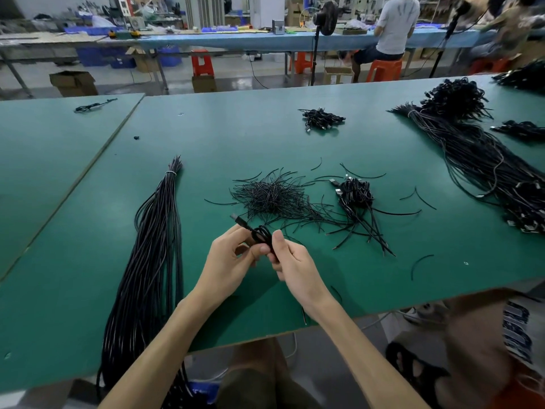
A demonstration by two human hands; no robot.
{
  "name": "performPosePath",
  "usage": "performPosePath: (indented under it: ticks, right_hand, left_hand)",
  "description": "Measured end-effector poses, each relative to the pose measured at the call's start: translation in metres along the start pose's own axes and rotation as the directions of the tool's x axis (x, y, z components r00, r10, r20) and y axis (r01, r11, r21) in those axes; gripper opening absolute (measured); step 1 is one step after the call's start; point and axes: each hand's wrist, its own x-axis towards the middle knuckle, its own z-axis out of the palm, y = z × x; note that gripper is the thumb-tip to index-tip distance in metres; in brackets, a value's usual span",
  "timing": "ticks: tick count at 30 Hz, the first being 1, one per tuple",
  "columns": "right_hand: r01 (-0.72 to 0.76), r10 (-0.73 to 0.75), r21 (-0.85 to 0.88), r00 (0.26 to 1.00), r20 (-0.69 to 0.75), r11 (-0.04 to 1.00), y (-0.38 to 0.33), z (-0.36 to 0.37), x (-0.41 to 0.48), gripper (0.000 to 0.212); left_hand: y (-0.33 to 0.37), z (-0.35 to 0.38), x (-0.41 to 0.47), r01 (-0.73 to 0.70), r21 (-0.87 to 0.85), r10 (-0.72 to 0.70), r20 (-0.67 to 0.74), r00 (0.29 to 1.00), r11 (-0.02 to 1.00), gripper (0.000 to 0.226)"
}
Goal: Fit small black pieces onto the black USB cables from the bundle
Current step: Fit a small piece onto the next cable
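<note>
Both of my hands meet over the green table (295, 137) near its front edge. My left hand (228, 255) and my right hand (290, 261) pinch one coiled black USB cable (261, 234), whose plug end (236, 218) sticks out up and to the left. Just beyond the hands lies a loose heap of thin black tie pieces (271, 197). A long tied bundle of black cables (153, 249) runs down the table on my left and hangs over the front edge. To the right of the heap sits a small pile of coiled USB cables (355, 196).
A large bundle of black cables (483, 160) fills the right side of the table, and another small coiled pile (321, 118) lies farther back. Stray tie pieces lie scattered right of the hands. A seated person (395, 28) works at the far blue bench. Another person sits close at my right.
</note>
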Motion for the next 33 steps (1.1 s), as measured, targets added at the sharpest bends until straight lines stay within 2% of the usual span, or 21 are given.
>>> performPosePath:
  ticks: [5, 10, 13, 17, 23, 28, 33]
  right_hand:
    - [-0.002, 0.002, 0.044, 1.0, 0.002, 0.999, -0.0028, -0.0027, -0.0008, 0.047]
    - [0.004, -0.003, 0.14, 1.0, -0.007, 0.99, -0.0062, -0.0024, 0.0005, 0.04]
    - [0.0, 0.005, 0.16, 1.0, -0.027, 0.987, -0.0051, -0.0024, 0.0017, 0.044]
    - [0.006, 0.0, 0.112, 0.999, -0.052, 0.994, -0.0008, -0.0009, 0.0023, 0.051]
    - [-0.005, 0.01, 0.059, 0.997, -0.082, 0.998, 0.0022, 0.001, 0.0029, 0.056]
    - [0.02, -0.021, -0.016, 0.993, -0.112, 1.0, 0.0001, 0.0037, 0.0018, 0.055]
    - [0.066, -0.077, -0.101, 0.991, -0.111, 0.993, 0.0011, 0.0045, 0.0005, 0.056]
  left_hand:
    - [-0.0025, 0.0005, -0.0008, -0.007, -0.028, 0.008, 0.031, 0.999, 1.0, 0.006]
    - [-0.0061, 0.0012, -0.0003, 0.041, -0.039, -0.037, 0.091, 0.995, 0.998, 0.025]
    - [-0.0054, 0.0013, -0.0003, 0.054, -0.09, -0.042, 0.125, 0.991, 0.994, 0.019]
    - [-0.0032, 0.0005, 0.001, 0.066, -0.108, -0.054, 0.109, 0.993, 0.992, 0.015]
    - [0.0029, 0.0007, 0.0006, 0.037, 0.006, -0.037, 0.031, 0.999, 0.999, 0.007]
    - [0.0017, 0.0006, 0.0005, 0.036, 0.064, -0.038, 0.029, 0.999, 0.997, 0.007]
    - [0.0012, -0.0017, 0.0037, 0.152, -0.06, -0.148, 0.069, 0.987, 0.986, 0.009]
